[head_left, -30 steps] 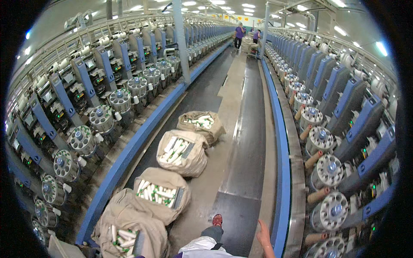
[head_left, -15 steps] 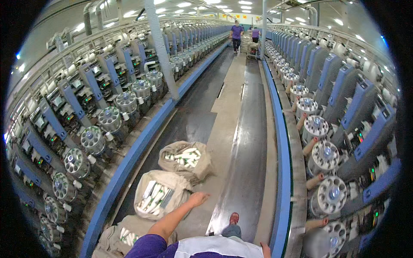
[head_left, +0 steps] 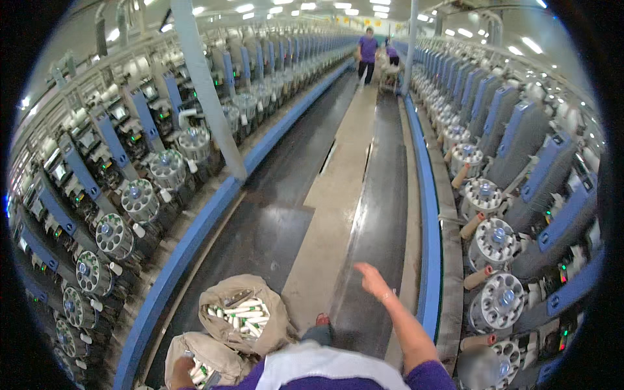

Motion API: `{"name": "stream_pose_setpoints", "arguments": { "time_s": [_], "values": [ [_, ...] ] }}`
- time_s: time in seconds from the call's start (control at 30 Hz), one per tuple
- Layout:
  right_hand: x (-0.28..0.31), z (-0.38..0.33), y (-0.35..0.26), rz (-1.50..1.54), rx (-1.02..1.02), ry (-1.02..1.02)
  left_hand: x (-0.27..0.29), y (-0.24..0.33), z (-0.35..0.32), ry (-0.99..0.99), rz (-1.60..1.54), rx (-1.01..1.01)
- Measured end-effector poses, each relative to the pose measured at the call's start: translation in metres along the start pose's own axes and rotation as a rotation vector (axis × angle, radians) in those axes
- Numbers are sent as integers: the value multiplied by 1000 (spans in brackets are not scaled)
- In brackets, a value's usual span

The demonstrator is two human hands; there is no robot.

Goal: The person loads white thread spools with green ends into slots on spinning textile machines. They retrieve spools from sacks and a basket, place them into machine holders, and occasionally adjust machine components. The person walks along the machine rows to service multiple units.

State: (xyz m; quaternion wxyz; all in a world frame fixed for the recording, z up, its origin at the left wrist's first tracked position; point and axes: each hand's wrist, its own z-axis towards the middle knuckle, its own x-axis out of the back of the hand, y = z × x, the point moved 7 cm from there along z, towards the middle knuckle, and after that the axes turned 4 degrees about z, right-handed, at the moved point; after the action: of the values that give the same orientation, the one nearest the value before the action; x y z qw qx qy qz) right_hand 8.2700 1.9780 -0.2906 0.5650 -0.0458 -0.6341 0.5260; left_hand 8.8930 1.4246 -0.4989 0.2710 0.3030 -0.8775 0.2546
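Observation:
Two beige cloth sacks stand on the floor at my lower left. The farther sack [head_left: 279,318] gapes wide and is heaped with white yarn bobbins [head_left: 250,315], some with green ends. In the nearer sack [head_left: 175,351] lie more white bobbins [head_left: 200,372]. My left hand [head_left: 184,369] is at the left side of the nearer sack's mouth; its fingers are too unclear to read. Out ahead over the walkway, my right hand [head_left: 374,281] reaches with fingers extended and nothing in it.
Winding machines with round bobbin magazines line both sides, the left row [head_left: 116,235] and the right row [head_left: 492,240], behind blue rails [head_left: 214,207]. A grey post [head_left: 208,91] rises at left. A person in purple [head_left: 367,51] is up the aisle near a loaded cart [head_left: 390,78].
I have moved forward, so the sacks sit lower in view. My left hand has gone back to the nearer sack; my right has swung up and forward. The person ahead looks nearer.

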Motion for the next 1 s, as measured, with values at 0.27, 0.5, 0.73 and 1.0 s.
{"name": "stream_pose_setpoints", "arguments": {
  "time_s": [0.27, 0.5, 0.73, 1.0],
  "values": [
    [-42, -24, 273, -26, -789, -454, 405, 474, 135, 217, -236, -649],
    [58, 56, 480, -308, -1091, -466, 720, 868, 135, 787, -53, -1375],
    [80, 738, 552, -228, -386, -305, 787, 717, 419, 78, -171, -614],
    [14, 1219, 570, -51, -66, -193, 1005, 618, 554, 195, -141, -24]
  ]
}}
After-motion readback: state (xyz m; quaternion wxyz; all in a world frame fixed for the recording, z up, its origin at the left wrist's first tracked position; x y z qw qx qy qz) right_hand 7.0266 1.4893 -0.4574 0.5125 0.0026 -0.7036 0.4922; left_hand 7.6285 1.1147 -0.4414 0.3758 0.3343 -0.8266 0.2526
